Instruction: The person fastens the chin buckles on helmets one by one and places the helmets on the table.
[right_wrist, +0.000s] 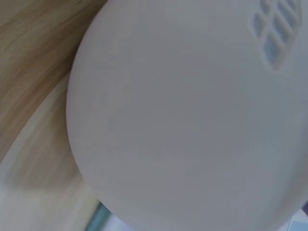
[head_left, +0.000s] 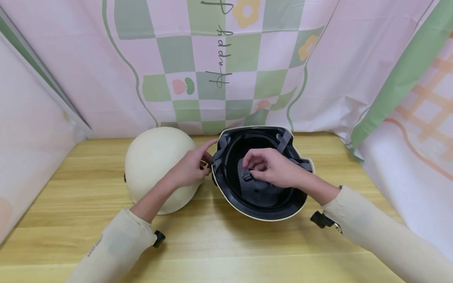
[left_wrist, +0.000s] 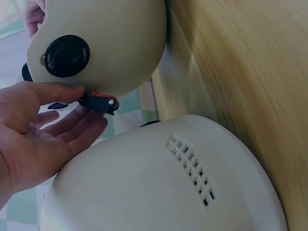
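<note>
A cream helmet [head_left: 244, 206] lies overturned on the table, its black lining and grey straps [head_left: 284, 141] facing up. My left hand [head_left: 192, 167] is at its left side. In the left wrist view, the thumb and fingers of that hand pinch a black buckle with a red part [left_wrist: 98, 102] beside the shell [left_wrist: 120, 38]. Over the helmet's opening, my right hand [head_left: 272, 167] has curled fingers, with the thumb and index finger at a dark strap buckle [head_left: 247, 175]; the exact grip is partly hidden. A pale vented shell [right_wrist: 178, 120] fills the right wrist view.
A second cream helmet [head_left: 155, 161] sits dome-up on the left, under my left forearm, with vent slots [left_wrist: 192, 168] in its shell. The wooden table [head_left: 219, 251] ends at a printed curtain [head_left: 212, 59] behind both helmets. More curtains hang at both sides.
</note>
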Demonstrator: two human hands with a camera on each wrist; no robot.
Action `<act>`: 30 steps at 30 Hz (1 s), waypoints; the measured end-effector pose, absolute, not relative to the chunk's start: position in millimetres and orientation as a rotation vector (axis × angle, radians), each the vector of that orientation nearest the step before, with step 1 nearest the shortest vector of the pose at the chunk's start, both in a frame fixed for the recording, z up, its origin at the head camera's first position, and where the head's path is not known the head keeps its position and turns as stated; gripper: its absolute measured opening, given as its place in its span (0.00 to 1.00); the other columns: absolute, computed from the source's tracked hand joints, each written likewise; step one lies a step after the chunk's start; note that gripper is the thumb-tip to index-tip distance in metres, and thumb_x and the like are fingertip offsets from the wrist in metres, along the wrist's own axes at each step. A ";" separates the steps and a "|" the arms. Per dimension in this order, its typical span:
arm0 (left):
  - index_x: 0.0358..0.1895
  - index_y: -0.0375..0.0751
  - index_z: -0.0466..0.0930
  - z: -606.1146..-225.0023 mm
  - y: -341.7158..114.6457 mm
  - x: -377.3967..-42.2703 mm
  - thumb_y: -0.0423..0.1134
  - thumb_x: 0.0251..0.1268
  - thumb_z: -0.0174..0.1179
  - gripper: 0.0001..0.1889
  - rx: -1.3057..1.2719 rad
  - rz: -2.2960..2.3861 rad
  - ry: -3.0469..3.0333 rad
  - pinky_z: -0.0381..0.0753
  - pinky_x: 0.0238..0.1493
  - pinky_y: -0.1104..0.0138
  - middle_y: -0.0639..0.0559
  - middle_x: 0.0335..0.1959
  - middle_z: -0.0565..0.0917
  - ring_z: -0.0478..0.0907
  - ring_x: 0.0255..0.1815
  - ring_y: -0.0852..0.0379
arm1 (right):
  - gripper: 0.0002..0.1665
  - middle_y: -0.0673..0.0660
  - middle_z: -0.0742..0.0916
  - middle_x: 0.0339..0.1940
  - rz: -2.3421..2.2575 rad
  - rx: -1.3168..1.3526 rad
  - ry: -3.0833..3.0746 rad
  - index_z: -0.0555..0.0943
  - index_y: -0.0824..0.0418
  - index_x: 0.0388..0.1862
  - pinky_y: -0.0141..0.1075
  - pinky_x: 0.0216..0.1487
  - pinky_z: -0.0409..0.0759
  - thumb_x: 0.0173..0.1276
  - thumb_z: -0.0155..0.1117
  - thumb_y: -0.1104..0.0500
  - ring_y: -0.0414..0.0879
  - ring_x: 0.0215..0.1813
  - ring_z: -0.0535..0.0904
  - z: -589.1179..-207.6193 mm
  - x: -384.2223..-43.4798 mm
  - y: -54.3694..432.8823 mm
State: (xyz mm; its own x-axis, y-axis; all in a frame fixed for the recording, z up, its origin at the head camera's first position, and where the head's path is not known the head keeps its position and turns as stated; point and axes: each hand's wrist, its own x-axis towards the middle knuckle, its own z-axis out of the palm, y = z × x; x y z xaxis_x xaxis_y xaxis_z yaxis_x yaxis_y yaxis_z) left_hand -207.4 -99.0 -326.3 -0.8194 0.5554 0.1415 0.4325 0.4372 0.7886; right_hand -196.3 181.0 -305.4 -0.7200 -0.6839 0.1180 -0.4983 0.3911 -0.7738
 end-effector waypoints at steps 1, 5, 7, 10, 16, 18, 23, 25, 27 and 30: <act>0.82 0.35 0.54 -325.9 -99.4 -207.3 0.17 0.60 0.57 0.44 0.882 1.324 2.564 0.85 0.52 0.53 0.38 0.43 0.87 0.85 0.47 0.44 | 0.11 0.57 0.90 0.41 -1.254 -1.049 2.425 0.80 0.66 0.42 0.32 0.39 0.82 0.66 0.59 0.78 0.47 0.43 0.87 -304.5 -195.6 181.0; 0.80 0.35 0.58 -321.1 -103.5 -205.7 0.20 0.61 0.59 0.42 0.849 1.351 2.613 0.86 0.51 0.56 0.39 0.43 0.88 0.87 0.45 0.46 | 0.13 0.56 0.90 0.38 -1.278 -1.041 2.422 0.78 0.63 0.37 0.30 0.34 0.78 0.66 0.58 0.79 0.46 0.41 0.88 -301.5 -193.5 183.0; 0.78 0.36 0.61 -317.1 -105.9 -204.8 0.21 0.62 0.60 0.39 0.804 1.387 2.622 0.85 0.49 0.57 0.41 0.42 0.89 0.87 0.42 0.48 | 0.12 0.56 0.90 0.38 -1.282 -1.029 2.426 0.78 0.63 0.37 0.30 0.33 0.77 0.66 0.58 0.79 0.46 0.39 0.88 -299.8 -192.4 184.7; 0.73 0.35 0.68 -311.7 -108.8 -204.2 0.23 0.66 0.59 0.30 0.734 1.478 2.596 0.81 0.41 0.62 0.43 0.40 0.89 0.83 0.35 0.53 | 0.11 0.55 0.89 0.37 -1.282 -0.978 2.446 0.80 0.63 0.37 0.32 0.31 0.77 0.66 0.60 0.77 0.46 0.34 0.85 -297.5 -191.2 187.9; 0.65 0.30 0.76 -305.1 -110.1 -202.4 0.23 0.72 0.58 0.20 0.634 1.738 2.466 0.73 0.33 0.68 0.36 0.48 0.89 0.85 0.39 0.49 | 0.09 0.55 0.86 0.33 -1.264 -0.892 2.449 0.81 0.65 0.39 0.33 0.35 0.82 0.66 0.64 0.76 0.45 0.30 0.81 -292.3 -190.1 192.2; 0.65 0.29 0.76 -305.3 -109.4 -202.3 0.21 0.71 0.58 0.21 0.609 1.836 2.412 0.78 0.36 0.70 0.34 0.52 0.88 0.87 0.47 0.44 | 0.08 0.56 0.85 0.33 -1.273 -0.875 2.419 0.80 0.66 0.40 0.33 0.35 0.83 0.66 0.66 0.75 0.45 0.29 0.82 -290.8 -189.9 192.9; 0.65 0.26 0.75 -307.1 -105.9 -202.7 0.18 0.69 0.59 0.21 0.588 2.047 2.265 0.85 0.50 0.67 0.30 0.54 0.86 0.86 0.56 0.40 | 0.09 0.58 0.84 0.31 -1.285 -0.852 2.380 0.78 0.68 0.42 0.36 0.34 0.83 0.67 0.67 0.75 0.51 0.29 0.83 -290.0 -189.2 194.2; 0.64 0.24 0.75 -308.2 -104.1 -203.1 0.17 0.68 0.59 0.21 0.593 2.123 2.209 0.85 0.52 0.65 0.30 0.53 0.86 0.87 0.53 0.43 | 0.09 0.57 0.84 0.31 -1.282 -0.855 2.384 0.78 0.68 0.42 0.36 0.35 0.84 0.67 0.67 0.74 0.51 0.29 0.83 -290.3 -189.2 194.4; 0.63 0.23 0.75 -309.3 -102.0 -203.8 0.16 0.68 0.60 0.21 0.602 2.182 2.169 0.85 0.52 0.64 0.29 0.52 0.86 0.89 0.50 0.49 | 0.08 0.57 0.85 0.31 -1.281 -0.860 2.391 0.79 0.67 0.42 0.35 0.35 0.84 0.67 0.67 0.74 0.49 0.29 0.83 -290.5 -189.2 194.6; 0.62 0.22 0.75 -311.3 -99.8 -205.1 0.15 0.67 0.59 0.21 0.625 2.213 2.164 0.86 0.51 0.64 0.27 0.52 0.85 0.89 0.45 0.57 | 0.09 0.57 0.85 0.31 -1.277 -0.866 2.404 0.79 0.67 0.41 0.34 0.35 0.83 0.66 0.67 0.74 0.46 0.29 0.83 -290.4 -189.1 194.8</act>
